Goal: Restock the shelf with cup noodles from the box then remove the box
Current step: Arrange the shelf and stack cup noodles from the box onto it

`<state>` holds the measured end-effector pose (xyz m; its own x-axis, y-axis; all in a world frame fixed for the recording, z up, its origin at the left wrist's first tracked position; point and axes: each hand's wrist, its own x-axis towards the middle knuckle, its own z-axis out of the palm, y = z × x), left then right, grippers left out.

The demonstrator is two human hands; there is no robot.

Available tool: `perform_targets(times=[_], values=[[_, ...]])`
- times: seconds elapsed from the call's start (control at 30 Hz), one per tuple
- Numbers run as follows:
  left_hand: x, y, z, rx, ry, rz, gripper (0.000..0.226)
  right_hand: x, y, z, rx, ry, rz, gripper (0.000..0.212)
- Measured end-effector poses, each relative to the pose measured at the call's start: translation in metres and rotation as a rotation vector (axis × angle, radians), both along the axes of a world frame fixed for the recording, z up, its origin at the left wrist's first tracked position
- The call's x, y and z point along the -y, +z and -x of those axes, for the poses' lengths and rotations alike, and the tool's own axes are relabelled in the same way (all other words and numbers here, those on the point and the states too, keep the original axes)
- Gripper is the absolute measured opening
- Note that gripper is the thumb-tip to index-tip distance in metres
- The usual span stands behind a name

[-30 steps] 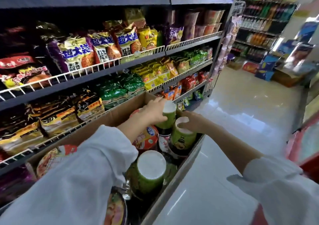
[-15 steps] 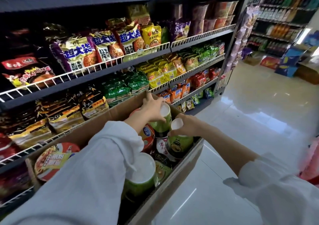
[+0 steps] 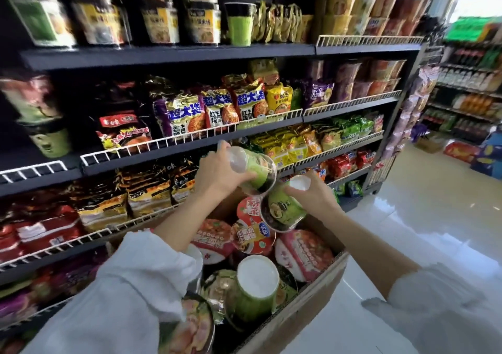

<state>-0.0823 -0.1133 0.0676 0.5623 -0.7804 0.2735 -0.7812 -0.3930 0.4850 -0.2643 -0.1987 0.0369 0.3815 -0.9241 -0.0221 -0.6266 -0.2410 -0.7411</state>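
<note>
Head view: two green cups are lifted above the box (image 3: 312, 315), both tilted. Left hand (image 3: 217, 173) has its grip curled round one cup (image 3: 254, 170), white base toward the shelf (image 3: 190, 144). Right hand (image 3: 312, 193) has its grip clamped on the other cup (image 3: 285, 209), just below. More cups and bowls lie jumbled in the box.

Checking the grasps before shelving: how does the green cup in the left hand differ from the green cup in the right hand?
The left hand grips its left green cup higher, tipped with the white base up-left. The right hand holds its right green cup lower, just above the box, printed side facing the camera. The left cup partly overlaps the right one. Both are green cup noodles, held clear of the box.
</note>
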Motion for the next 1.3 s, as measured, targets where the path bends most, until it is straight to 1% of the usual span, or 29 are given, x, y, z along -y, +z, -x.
perform_targets(times=[0.07, 0.13, 0.2, 0.27, 0.3, 0.33, 0.4, 0.43, 0.47, 0.5, 0.6, 0.67, 0.73, 0.83, 0.9, 0.93, 1.0, 1.07, 1.13, 1.2, 1.27, 1.3], values=[[-0.023, 0.010, -0.022, -0.174, 0.101, 0.094, 0.080, -0.011, 0.011, -0.020, 0.077, -0.018, -0.030, 0.074], [-0.049, 0.014, -0.048, -0.325, 0.193, 0.203, 0.081, -0.026, 0.023, -0.046, 0.198, -0.050, -0.135, 0.077], [-0.078, 0.015, -0.080, -0.497, 0.267, 0.292, 0.083, -0.044, 0.033, -0.079, 0.339, -0.102, -0.291, 0.080], [-0.109, 0.015, -0.118, -0.731, 0.349, 0.377, 0.092, -0.065, 0.035, -0.116, 0.530, -0.116, -0.503, 0.083], [-0.126, 0.017, -0.134, -0.863, 0.379, 0.416, 0.094, -0.074, 0.034, -0.137, 0.624, -0.107, -0.614, 0.081], [-0.145, 0.019, -0.150, -1.007, 0.390, 0.460, 0.091, -0.087, 0.033, -0.158, 0.707, -0.083, -0.712, 0.074], [-0.183, 0.022, -0.182, -1.272, 0.344, 0.547, 0.065, -0.119, 0.038, -0.199, 0.817, 0.019, -0.878, 0.052], [-0.202, 0.024, -0.198, -1.381, 0.308, 0.577, 0.057, -0.134, 0.038, -0.221, 0.834, 0.060, -0.922, 0.048], [-0.221, 0.023, -0.216, -1.466, 0.269, 0.594, 0.056, -0.150, 0.040, -0.243, 0.844, 0.078, -0.958, 0.047], [-0.238, 0.023, -0.236, -1.535, 0.243, 0.610, 0.061, -0.165, 0.042, -0.266, 0.852, 0.080, -0.992, 0.048], [-0.284, 0.019, -0.295, -1.700, 0.251, 0.682, 0.072, -0.209, 0.043, -0.329, 0.886, 0.115, -1.104, 0.057], [-0.310, 0.018, -0.329, -1.748, 0.242, 0.758, 0.071, -0.233, 0.042, -0.365, 0.873, 0.169, -1.142, 0.065], [-0.332, 0.015, -0.360, -1.768, 0.187, 0.821, 0.067, -0.251, 0.038, -0.398, 0.918, 0.240, -1.213, 0.068], [-0.358, 0.007, -0.410, -1.706, 0.124, 0.843, 0.065, -0.269, 0.036, -0.448, 1.015, 0.321, -1.262, 0.062], [-0.368, 0.004, -0.440, -1.656, 0.121, 0.855, 0.063, -0.275, 0.036, -0.483, 1.019, 0.411, -1.256, 0.057], [-0.369, 0.004, -0.454, -1.626, 0.120, 0.860, 0.057, -0.279, 0.039, -0.501, 0.988, 0.455, -1.251, 0.054], [-0.369, 0.006, -0.480, -1.554, 0.107, 0.859, 0.043, -0.278, 0.040, -0.538, 0.884, 0.513, -1.208, 0.039], [-0.365, 0.009, -0.507, -1.494, 0.083, 0.845, 0.032, -0.273, 0.038, -0.580, 0.738, 0.568, -1.102, 0.023], [-0.360, 0.011, -0.539, -1.438, 0.068, 0.822, 0.031, -0.265, 0.036, -0.627, 0.650, 0.595, -0.977, 0.019], [-0.354, 0.014, -0.569, -1.401, 0.082, 0.787, 0.039, -0.256, 0.033, -0.675, 0.616, 0.597, -0.861, 0.027], [-0.348, 0.015, -0.596, -1.344, 0.119, 0.698, 0.034, -0.242, 0.025, -0.719, 0.605, 0.584, -0.764, 0.043], [-0.344, 0.015, -0.608, -1.311, 0.151, 0.657, 0.030, -0.234, 0.019, -0.740, 0.600, 0.562, -0.702, 0.056]])
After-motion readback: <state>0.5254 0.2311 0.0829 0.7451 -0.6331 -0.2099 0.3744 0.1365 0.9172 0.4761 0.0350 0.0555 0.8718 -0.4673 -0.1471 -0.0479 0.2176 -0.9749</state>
